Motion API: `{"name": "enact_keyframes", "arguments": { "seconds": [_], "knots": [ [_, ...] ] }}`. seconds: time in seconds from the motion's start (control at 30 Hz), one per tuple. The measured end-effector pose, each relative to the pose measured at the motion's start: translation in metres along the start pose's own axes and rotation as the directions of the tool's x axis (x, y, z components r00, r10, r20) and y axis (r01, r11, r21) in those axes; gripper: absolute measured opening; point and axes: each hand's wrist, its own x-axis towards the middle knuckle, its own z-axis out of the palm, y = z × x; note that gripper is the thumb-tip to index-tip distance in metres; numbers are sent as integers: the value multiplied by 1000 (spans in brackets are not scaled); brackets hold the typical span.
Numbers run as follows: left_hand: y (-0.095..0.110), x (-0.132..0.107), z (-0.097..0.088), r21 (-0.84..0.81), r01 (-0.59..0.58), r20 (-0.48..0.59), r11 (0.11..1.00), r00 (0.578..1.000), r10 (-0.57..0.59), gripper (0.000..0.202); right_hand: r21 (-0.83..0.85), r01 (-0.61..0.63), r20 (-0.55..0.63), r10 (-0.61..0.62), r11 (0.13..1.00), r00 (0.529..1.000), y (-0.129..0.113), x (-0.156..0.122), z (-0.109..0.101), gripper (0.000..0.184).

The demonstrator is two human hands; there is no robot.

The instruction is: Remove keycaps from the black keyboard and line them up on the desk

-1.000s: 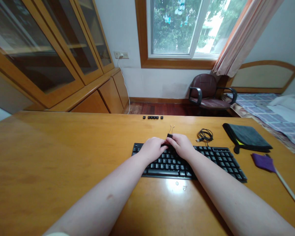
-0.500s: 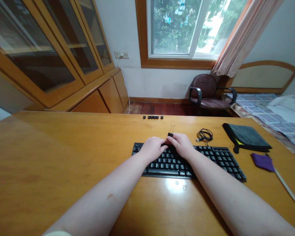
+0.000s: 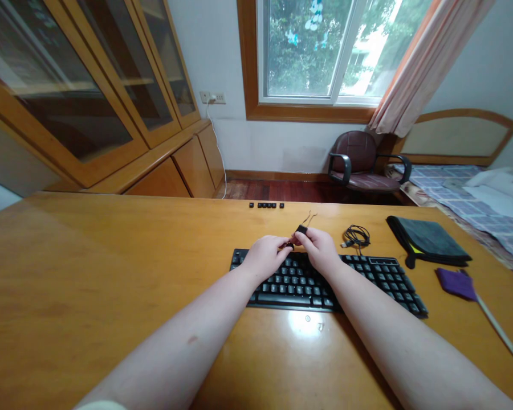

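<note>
A black keyboard (image 3: 367,279) lies on the wooden desk (image 3: 111,273) in front of me. My right hand (image 3: 322,250) hovers over its top row, fingers pinched on a black binder clip (image 3: 301,229) whose wire handles stick up. My left hand (image 3: 265,256) rests over the keys just left of it, fingertips curled and meeting the right hand beside the clip; a small dark piece shows between the fingertips, too small to name.
A row of loose black keycaps (image 3: 265,205) sits at the desk's far edge. A coiled black cable (image 3: 356,234), a folded dark cloth (image 3: 427,240) and a purple-headed brush (image 3: 474,296) lie to the right. A chair (image 3: 359,162) and a bed stand behind.
My right hand has lifted the binder clip slightly and tilted it to the right. My left fingertips have come up to meet it.
</note>
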Motion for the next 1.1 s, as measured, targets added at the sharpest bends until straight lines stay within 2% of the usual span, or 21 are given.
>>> {"name": "enact_keyframes", "arguments": {
  "seconds": [0.17,0.43,0.63,1.1],
  "knots": [
    [0,-1,1,-81,4,-74,997,997,-10,30,65,12,-49,-9,998,999,2,-1,0,30],
    [-2,-1,2,-131,38,-146,991,988,-57,24,58,110,-5,-110,992,994,1,-1,-2,26],
    [-2,-1,2,-141,19,-148,990,988,-40,20,70,163,43,-166,984,985,1,0,-3,24],
    [-5,-1,4,-146,-6,-135,989,991,-14,23,75,130,92,-137,989,986,3,0,-3,24]
  ]
}}
